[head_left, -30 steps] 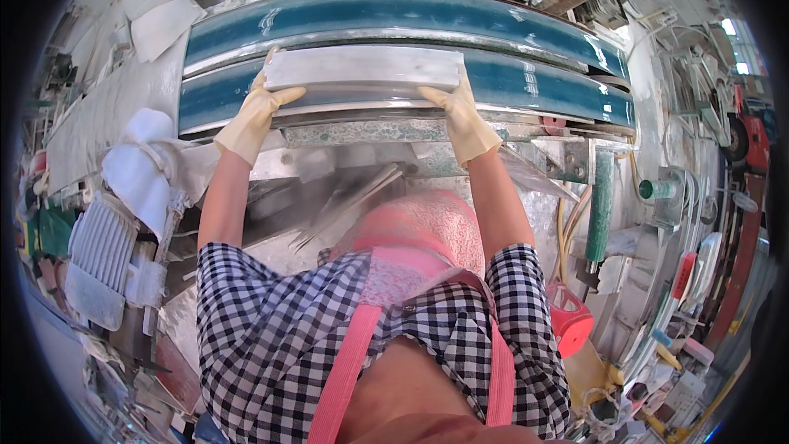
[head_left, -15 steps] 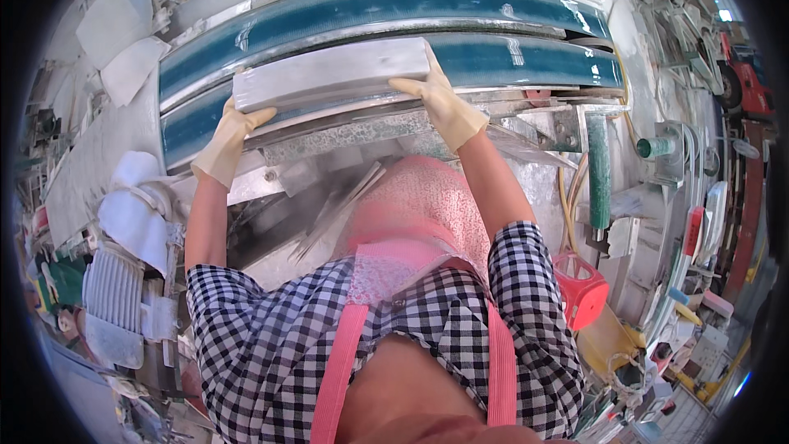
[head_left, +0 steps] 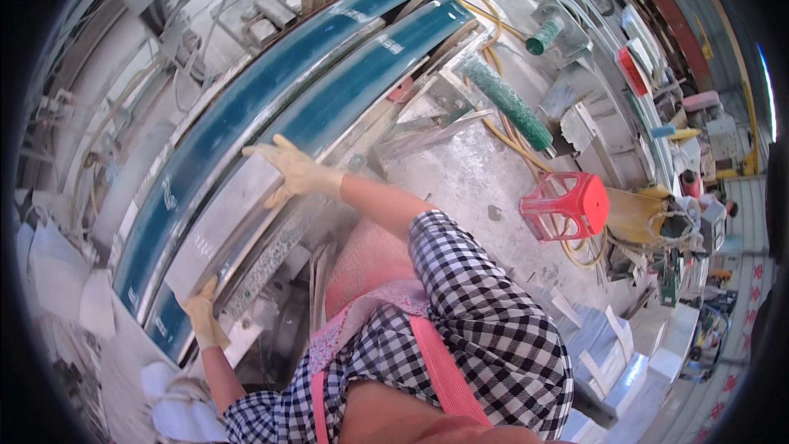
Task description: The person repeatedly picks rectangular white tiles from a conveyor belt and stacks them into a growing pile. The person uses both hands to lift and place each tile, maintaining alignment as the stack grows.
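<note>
A long grey stone slab [head_left: 223, 226] lies slanted against two curved teal belts [head_left: 271, 107] of a machine. My left hand [head_left: 201, 318], in a yellowish glove, grips the slab's lower end. My right hand [head_left: 294, 171], gloved the same way, holds its upper end, fingers spread over the edge. Checked sleeves and a pink apron strap fill the lower middle of the view.
A red plastic stool [head_left: 567, 205] stands on the wet grey floor to the right. A green ribbed hose [head_left: 505, 103] and yellow cables [head_left: 526, 156] run past it. White stone pieces [head_left: 616, 345] lie at lower right, pale rags [head_left: 57, 279] at the left.
The view has swung, so the belts and slab now run diagonally. Both hands keep hold of the slab's ends, and the slab has shifted leftward along the belts.
</note>
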The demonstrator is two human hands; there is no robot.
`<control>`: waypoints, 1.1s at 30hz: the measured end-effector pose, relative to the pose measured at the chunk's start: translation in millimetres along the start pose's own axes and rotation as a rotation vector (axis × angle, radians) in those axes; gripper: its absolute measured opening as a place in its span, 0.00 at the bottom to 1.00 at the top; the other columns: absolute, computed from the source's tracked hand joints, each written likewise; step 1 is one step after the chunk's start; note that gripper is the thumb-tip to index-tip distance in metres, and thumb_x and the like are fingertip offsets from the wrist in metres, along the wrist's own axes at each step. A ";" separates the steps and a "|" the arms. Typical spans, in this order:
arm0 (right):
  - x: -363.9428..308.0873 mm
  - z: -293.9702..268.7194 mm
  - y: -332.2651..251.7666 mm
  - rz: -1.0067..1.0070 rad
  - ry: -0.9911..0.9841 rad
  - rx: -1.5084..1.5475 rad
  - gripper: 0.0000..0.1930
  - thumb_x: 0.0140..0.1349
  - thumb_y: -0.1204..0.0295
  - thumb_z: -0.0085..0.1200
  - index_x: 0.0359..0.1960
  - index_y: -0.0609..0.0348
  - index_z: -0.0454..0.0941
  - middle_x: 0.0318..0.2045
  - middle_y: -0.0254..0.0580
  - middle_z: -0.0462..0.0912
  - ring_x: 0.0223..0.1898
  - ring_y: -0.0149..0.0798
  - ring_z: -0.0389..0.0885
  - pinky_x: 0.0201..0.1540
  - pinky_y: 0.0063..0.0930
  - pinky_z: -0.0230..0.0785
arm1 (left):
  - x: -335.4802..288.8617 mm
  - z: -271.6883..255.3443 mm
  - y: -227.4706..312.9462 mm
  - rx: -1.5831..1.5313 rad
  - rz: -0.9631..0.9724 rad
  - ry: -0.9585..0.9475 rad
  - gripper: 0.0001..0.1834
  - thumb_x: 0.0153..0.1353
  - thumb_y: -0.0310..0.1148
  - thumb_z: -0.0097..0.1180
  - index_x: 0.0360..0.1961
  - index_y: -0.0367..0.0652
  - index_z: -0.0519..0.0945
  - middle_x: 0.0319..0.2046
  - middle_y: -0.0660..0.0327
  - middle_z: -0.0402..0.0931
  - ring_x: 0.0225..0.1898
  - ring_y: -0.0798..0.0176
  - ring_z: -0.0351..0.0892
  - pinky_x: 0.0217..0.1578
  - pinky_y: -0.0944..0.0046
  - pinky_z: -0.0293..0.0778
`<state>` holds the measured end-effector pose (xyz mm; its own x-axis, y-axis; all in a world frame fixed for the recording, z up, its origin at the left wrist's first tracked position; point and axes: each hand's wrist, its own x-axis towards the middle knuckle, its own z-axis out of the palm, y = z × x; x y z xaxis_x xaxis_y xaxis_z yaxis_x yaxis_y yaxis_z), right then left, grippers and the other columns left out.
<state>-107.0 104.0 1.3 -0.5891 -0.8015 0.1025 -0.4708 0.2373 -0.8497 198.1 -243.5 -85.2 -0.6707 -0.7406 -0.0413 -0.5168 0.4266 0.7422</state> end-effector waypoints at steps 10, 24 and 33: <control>3.6 -27.8 -22.3 0.130 -0.121 0.121 0.59 0.37 0.58 0.81 0.66 0.80 0.59 0.64 0.70 0.68 0.68 0.55 0.67 0.68 0.34 0.60 | -15.9 -0.9 64.4 0.121 0.042 0.008 0.41 0.43 0.34 0.79 0.59 0.34 0.75 0.53 0.52 0.79 0.55 0.52 0.78 0.58 0.56 0.71; -267.1 -104.3 -42.1 0.675 0.287 0.507 0.42 0.55 0.42 0.63 0.61 0.66 0.75 0.61 0.58 0.76 0.63 0.50 0.72 0.67 0.36 0.60 | -168.6 15.3 295.2 -0.585 -0.184 -0.828 0.44 0.53 0.40 0.70 0.68 0.36 0.65 0.62 0.52 0.71 0.62 0.54 0.72 0.63 0.52 0.67; -606.3 -151.2 18.5 1.037 0.976 0.901 0.31 0.59 0.52 0.66 0.53 0.69 0.81 0.47 0.47 0.85 0.48 0.36 0.82 0.54 0.31 0.71 | -342.6 266.9 445.3 -0.370 -0.094 -1.357 0.42 0.54 0.42 0.69 0.66 0.35 0.66 0.58 0.52 0.74 0.58 0.54 0.75 0.59 0.54 0.71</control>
<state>142.3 677.3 1.7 -0.7078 0.1776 -0.6837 0.6442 -0.2347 -0.7279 55.7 338.8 80.9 -0.7351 0.4019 -0.5460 -0.5625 0.0879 0.8221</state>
